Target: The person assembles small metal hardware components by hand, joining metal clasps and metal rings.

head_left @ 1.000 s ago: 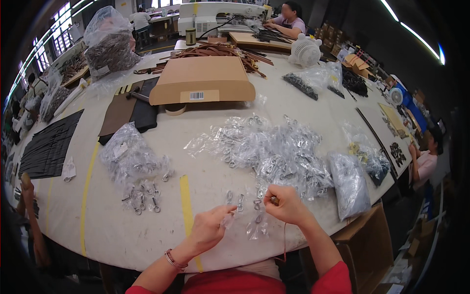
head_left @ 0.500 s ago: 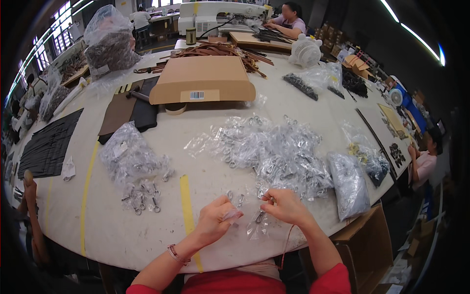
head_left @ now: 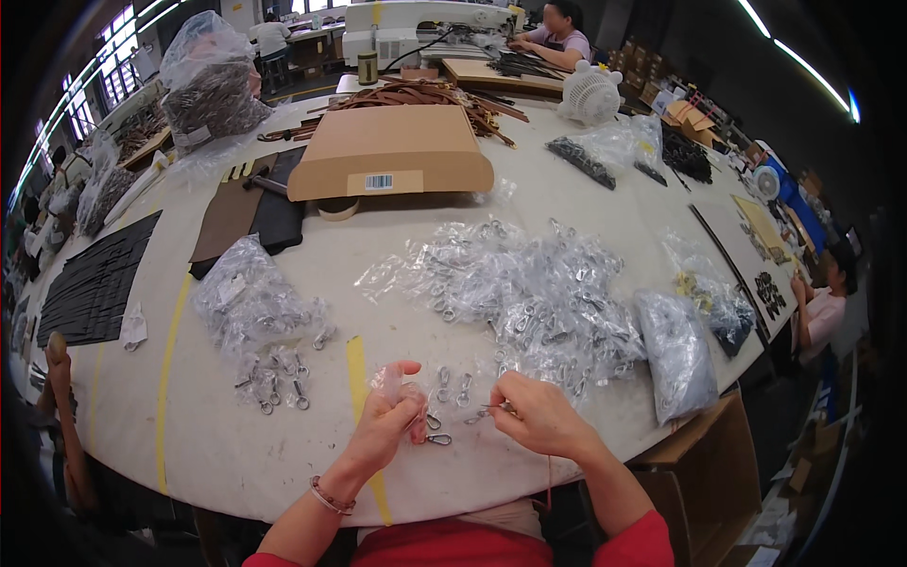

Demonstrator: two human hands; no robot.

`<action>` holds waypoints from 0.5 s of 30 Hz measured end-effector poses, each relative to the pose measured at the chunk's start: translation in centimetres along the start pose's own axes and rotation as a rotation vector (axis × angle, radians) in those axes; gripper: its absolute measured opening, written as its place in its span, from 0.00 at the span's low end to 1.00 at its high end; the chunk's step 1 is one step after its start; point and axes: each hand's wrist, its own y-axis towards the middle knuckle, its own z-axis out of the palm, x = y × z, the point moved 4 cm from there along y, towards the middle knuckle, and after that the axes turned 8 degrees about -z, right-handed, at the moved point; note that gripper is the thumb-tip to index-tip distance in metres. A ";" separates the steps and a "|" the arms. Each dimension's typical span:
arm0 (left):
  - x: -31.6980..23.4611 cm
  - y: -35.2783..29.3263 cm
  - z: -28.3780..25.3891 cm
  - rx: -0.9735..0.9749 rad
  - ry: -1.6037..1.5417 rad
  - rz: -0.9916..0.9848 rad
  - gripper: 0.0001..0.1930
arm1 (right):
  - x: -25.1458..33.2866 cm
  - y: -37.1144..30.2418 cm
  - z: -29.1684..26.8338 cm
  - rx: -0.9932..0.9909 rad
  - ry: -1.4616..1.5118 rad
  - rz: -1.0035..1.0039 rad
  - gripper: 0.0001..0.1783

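My left hand is closed around a crumpled clear plastic bag, its thumb side raised. Two silver snap hooks lie right beside its fingers on the table. My right hand pinches a thin metal piece whose kind I cannot make out. Just under those fingertips lies another snap hook, partly hidden. Between and beyond the hands are a pair of snap hooks. Behind them spreads a big pile of snap hooks in clear bags.
At left lie a bagged heap and several loose snap hooks. A full plastic bag lies at the right edge, above an open carton. Farther off are a cardboard box, a hammer and a white fan. Co-workers sit around.
My left hand has moved left with the clear plastic and turned upward. Snap hooks now lie on the table beside it. My right hand has come slightly nearer and left.
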 end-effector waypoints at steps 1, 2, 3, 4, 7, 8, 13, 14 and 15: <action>0.0 -0.1 0.3 0.031 -0.005 -0.035 0.17 | 0.6 0.3 0.0 0.000 0.002 -0.002 0.06; 0.2 0.0 0.7 0.069 -0.010 -0.073 0.18 | 1.0 0.6 0.1 0.012 0.085 -0.004 0.05; 0.2 0.1 0.9 0.074 -0.011 -0.074 0.18 | 1.4 0.8 0.4 0.024 0.170 -0.008 0.04; 0.3 0.3 1.3 0.127 0.163 -0.102 0.18 | 1.4 1.0 0.7 0.022 0.167 -0.005 0.04; 1.2 0.7 1.8 0.160 0.370 -0.145 0.13 | 1.4 1.4 1.0 -0.073 0.402 -0.015 0.04; 1.4 0.6 1.0 0.101 0.447 -0.056 0.11 | 1.4 1.8 0.8 -0.093 0.422 0.029 0.04; -1.4 -0.4 0.0 -0.105 0.761 0.492 0.08 | -3.0 -0.2 0.7 -0.035 -0.474 0.009 0.15; -2.1 -0.7 0.5 -0.151 0.626 0.436 0.08 | -3.3 -1.0 1.1 -0.034 -0.476 0.013 0.15; -2.3 -0.7 0.6 -0.199 0.490 0.381 0.09 | -3.7 -1.8 1.8 0.008 -0.510 0.056 0.17</action>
